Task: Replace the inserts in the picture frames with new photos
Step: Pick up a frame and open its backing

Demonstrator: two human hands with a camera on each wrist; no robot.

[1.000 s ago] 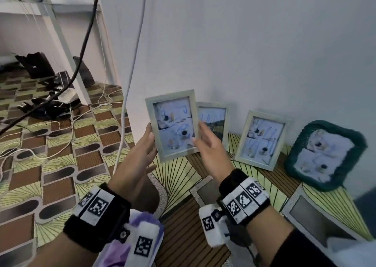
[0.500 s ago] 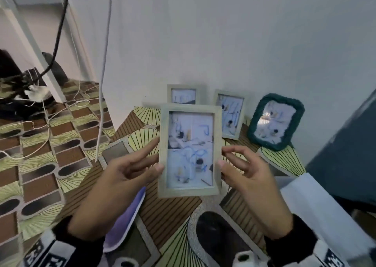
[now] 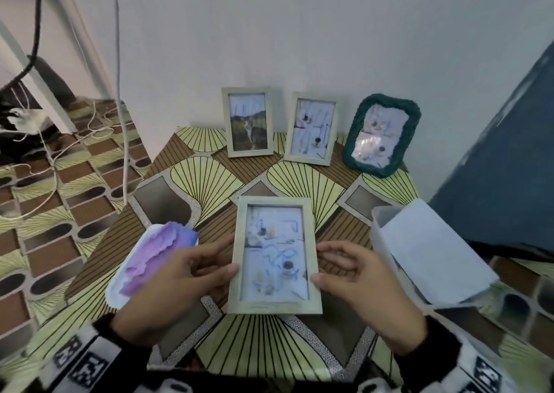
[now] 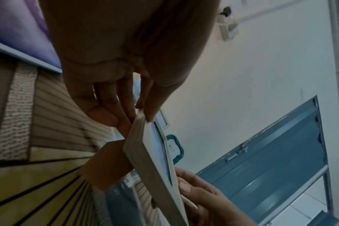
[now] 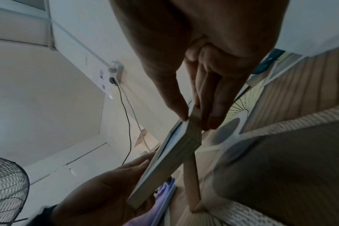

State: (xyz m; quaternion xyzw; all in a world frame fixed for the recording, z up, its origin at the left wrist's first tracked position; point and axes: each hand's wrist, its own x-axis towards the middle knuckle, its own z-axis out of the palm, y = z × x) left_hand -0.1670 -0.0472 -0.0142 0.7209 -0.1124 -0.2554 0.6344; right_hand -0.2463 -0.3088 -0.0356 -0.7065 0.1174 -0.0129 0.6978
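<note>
The left hand [image 3: 168, 284] and right hand [image 3: 364, 284] are each pinching a side edge of the pale wooden frame [image 3: 274, 258], thumbs in front, fingers behind.

Held frame [image 3: 274, 256]: pale matt wood-look; oval frame [image 3: 382, 135]: rough green cloth; tabletop [image 3: 207, 171]: smooth print.
</note>
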